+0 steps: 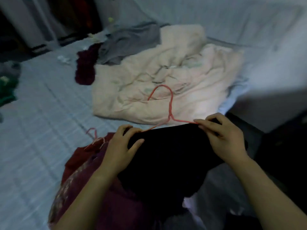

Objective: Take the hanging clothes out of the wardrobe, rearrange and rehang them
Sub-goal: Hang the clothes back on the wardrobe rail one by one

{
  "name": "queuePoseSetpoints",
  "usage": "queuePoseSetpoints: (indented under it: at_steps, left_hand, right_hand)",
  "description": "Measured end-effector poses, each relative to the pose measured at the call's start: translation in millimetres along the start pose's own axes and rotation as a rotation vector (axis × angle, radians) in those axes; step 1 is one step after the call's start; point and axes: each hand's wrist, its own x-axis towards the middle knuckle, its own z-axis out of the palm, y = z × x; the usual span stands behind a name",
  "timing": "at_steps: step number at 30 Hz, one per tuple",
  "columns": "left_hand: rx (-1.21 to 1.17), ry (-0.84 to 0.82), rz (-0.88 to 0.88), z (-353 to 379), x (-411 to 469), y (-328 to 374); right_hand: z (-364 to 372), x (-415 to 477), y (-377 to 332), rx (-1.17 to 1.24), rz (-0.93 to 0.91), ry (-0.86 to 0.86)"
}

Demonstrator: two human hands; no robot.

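Note:
A black garment (167, 160) hangs over a pink wire hanger (170, 107), whose hook points away from me above the bed. My left hand (123, 146) grips the garment's left top edge at the hanger's left arm. My right hand (222, 136) pinches the right top edge at the hanger's right arm. Under my left forearm lies a dark red patterned garment (78, 171) with a second pink hanger (94, 136) sticking out of it.
A crumpled cream quilt (166, 77) lies on the pale blue bed (38, 130). Behind it are a grey garment (129, 40) and a maroon garment (86, 67). The dark open wardrobe (69, 14) stands at the back left. Green cloth (6, 90) sits at the left edge.

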Motion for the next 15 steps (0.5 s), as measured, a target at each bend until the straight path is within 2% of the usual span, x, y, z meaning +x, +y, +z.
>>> queuePoseSetpoints:
  at_steps: [8, 15]
  left_hand:
    - [-0.12, -0.095, 0.469, 48, -38, 91]
    - [-0.268, -0.225, 0.903, 87, -126, 199]
  right_hand:
    - [-109, -173, -39, -0.186, 0.366, 0.341]
    - [-181, -342, -113, -0.378, 0.718, 0.625]
